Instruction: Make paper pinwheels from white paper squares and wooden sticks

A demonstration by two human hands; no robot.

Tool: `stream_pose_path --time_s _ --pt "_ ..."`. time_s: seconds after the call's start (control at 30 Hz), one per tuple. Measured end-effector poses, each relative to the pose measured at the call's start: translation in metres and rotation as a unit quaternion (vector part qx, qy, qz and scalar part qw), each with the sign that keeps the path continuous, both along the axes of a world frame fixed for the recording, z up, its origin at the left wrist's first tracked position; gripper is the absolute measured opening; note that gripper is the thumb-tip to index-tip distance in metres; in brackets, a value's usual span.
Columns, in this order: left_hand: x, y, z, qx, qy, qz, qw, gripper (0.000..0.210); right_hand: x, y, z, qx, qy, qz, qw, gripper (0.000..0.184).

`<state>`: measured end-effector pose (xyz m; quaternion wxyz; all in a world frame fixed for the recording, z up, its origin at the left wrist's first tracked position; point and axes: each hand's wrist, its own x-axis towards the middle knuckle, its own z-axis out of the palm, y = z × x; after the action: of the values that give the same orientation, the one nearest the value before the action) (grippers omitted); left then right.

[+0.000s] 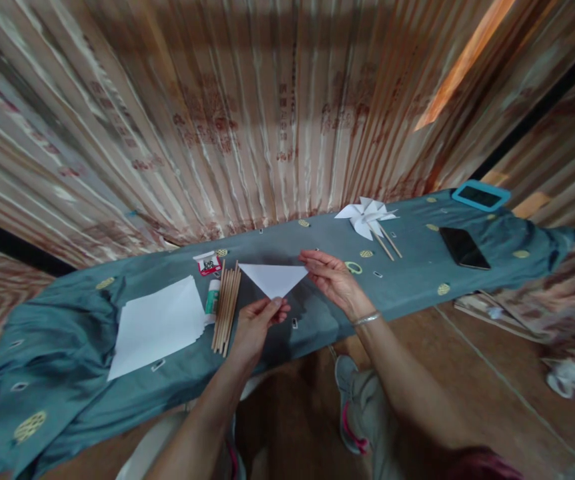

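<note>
Head view: a long table is covered with a green-grey cloth (292, 240). At the left, a pile of white paper (157, 327) is laid flat, its sheets unfolded and, it is judged, left to be worked. Next, a red box (208, 265) is set behind a glue stick (212, 300), and loose sticks (226, 310) are bundled beside them with no paper fixed on.

At the middle, just right of the sticks, a paper triangle (273, 279) is held above the cloth, one point toward the wearer. One fold appears done; no cut or joint can be made out. The near point is pinched between thumb and fingers of the left hand (260, 317); the right corner is pinched by the fingertips of the right hand (335, 277), nearly closed.

Farther right, a pale green ring (353, 267) is laid near the pinwheels (366, 217), which overlap and look finished, mounted on sticks. At the far right, a phone (464, 247) and a blue-framed tablet (481, 195) are placed.

Counted in order: one pile, its sheets too tightly stacked to number; one box; one glue stick; roughly ten loose sticks; one triangle; one ring; apparently two pinwheels, as two sticks are seen; one phone; one tablet.
</note>
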<state>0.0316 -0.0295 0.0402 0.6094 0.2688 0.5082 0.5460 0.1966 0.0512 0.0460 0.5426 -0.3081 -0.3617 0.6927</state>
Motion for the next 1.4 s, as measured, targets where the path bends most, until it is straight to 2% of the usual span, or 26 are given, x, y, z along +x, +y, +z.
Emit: stream_pose_path --time_s 0.13,0.2,0.3,0.4,0.47,0.57,0.73,0.87,1.0,1.13,1.4 --pt "0.0 0.001 -0.001 0.023 0.05 -0.018 0.998 0.029 0.002 0.0 0.0 -0.007 -0.006 0.002 1.0 0.031" --pt "0.0 0.0 0.0 0.027 0.042 -0.019 0.999 0.029 0.004 0.001 0.0 -0.006 -0.011 0.002 1.0 0.031" --pt "0.001 -0.001 0.004 0.011 -0.05 -0.048 0.998 0.036 0.008 0.002 0.0 -0.004 -0.003 -0.011 1.0 0.029" --pt "-0.001 -0.001 0.008 -0.035 -0.152 -0.088 0.984 0.046 0.011 0.003 0.001 -0.002 0.01 -0.02 1.0 0.029" --pt "-0.003 -0.001 0.008 -0.054 -0.169 -0.102 0.979 0.048 0.012 0.002 0.001 0.001 0.005 -0.017 1.0 0.029" --pt "-0.004 -0.001 0.006 -0.057 -0.157 -0.107 0.98 0.039 0.013 0.001 0.001 0.006 -0.005 -0.003 1.0 0.029" --pt "0.001 -0.003 0.003 -0.035 -0.13 -0.059 0.989 0.013 0.012 -0.003 0.002 0.017 -0.013 0.04 0.999 0.031" --pt "0.002 0.0 0.003 -0.008 -0.117 0.001 0.993 0.026 0.01 -0.007 0.006 0.009 -0.022 0.055 0.998 0.03" --pt "-0.005 0.004 -0.001 -0.005 -0.076 0.055 0.996 0.034 0.01 -0.01 0.008 0.0 -0.065 0.098 0.993 0.035" --pt "-0.011 0.006 -0.003 0.001 -0.035 0.072 0.997 0.04 0.009 -0.01 0.004 -0.004 -0.1 0.123 0.987 0.037" --pt "-0.009 0.005 0.004 0.002 0.01 0.078 0.997 0.042 -0.001 -0.012 -0.006 0.005 -0.152 0.15 0.977 0.032"
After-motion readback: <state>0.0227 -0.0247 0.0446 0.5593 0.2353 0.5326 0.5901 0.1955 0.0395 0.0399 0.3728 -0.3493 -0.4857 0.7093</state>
